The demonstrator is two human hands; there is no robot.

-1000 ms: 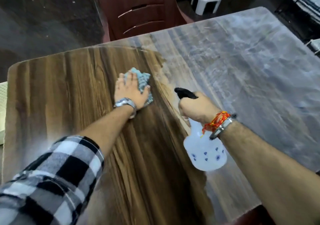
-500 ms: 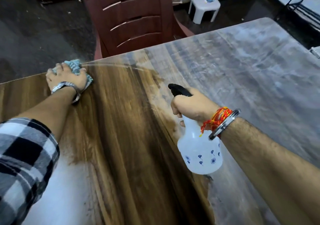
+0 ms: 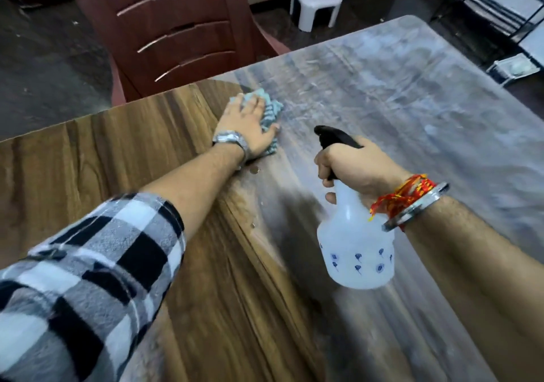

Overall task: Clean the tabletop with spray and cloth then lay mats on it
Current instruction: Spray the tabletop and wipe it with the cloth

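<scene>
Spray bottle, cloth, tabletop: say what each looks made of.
Spray bottle: translucent white plastic, matte, with a black plastic trigger head.
Cloth: soft textile, perhaps terry, teal-grey, bunched in folds.
Tabletop: smooth wood-grain surface, probably laminate rather than solid wood; a grey film dulls its right part.

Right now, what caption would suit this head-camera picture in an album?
Left hand presses a blue cloth on the half-wiped table while the right hand holds a spray bottle.
</scene>
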